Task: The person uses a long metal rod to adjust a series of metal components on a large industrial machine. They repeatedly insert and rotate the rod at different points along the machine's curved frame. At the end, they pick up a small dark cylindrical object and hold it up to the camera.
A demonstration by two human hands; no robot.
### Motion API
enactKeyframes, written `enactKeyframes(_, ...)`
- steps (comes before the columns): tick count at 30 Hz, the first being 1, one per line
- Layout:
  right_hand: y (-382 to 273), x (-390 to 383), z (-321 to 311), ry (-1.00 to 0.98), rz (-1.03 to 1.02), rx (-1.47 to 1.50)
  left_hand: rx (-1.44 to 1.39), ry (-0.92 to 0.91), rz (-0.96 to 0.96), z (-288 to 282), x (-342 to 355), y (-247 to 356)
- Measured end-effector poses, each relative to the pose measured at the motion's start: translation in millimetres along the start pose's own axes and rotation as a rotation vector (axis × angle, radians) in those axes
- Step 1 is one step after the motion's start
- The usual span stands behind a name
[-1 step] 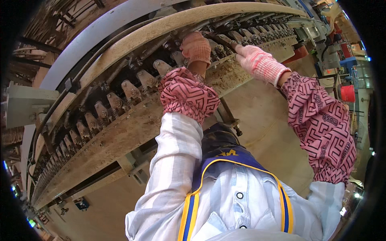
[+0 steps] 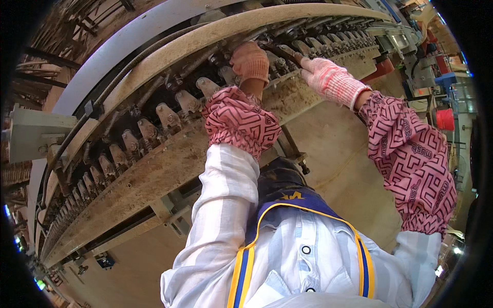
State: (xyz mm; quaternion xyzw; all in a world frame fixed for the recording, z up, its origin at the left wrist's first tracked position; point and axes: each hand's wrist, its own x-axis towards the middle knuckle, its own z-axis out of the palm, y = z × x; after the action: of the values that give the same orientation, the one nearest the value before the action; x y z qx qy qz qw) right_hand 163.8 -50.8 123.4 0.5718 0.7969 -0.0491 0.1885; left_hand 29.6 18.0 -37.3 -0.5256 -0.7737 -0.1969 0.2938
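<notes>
My left hand [image 2: 250, 61], in a pinkish knit glove, reaches into the row of metal clamp-like parts [image 2: 168, 117] of a long dusty machine. Its fingers curl down on the far side, and whatever they grip is hidden. To the right, my right hand [image 2: 326, 77], in a paler pink-and-white glove, is closed around the near end of a dark bar-shaped tool [image 2: 285, 52]. That tool slants up and left over the clamp row, its far end close to my left hand. Pink patterned sleeve covers [image 2: 411, 159] sit on both forearms.
A curved beige rail [image 2: 154, 59] runs along the machine behind the clamps, with a ribbed hose [image 2: 123, 77] beside it. Nearer me lies a dusty ledge [image 2: 149, 172]. A grey metal box [image 2: 38, 134] stands far left; a red bucket [image 2: 444, 119] is at the right.
</notes>
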Motion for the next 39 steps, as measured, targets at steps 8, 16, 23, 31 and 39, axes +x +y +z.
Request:
enactKeyframes(8,-19,-2,-17,-0.129,0.076,0.093,-0.410,-0.336,-0.111,-5,3,-10)
enactKeyframes(16,-32,-13,-47,-0.294,0.313,0.604,-0.462,-0.555,-0.187,8,4,-5)
enactKeyframes(23,-35,-43,-29,-0.236,0.182,0.413,-0.328,-0.718,-0.142,-12,9,-22)
enactKeyframes(31,-26,-33,-28,-0.230,0.205,0.371,-0.422,-0.880,-0.262,-25,23,-19)
enactKeyframes(39,-24,-31,-25,-0.155,0.192,0.327,-0.488,-0.827,-0.161,-14,18,-17)
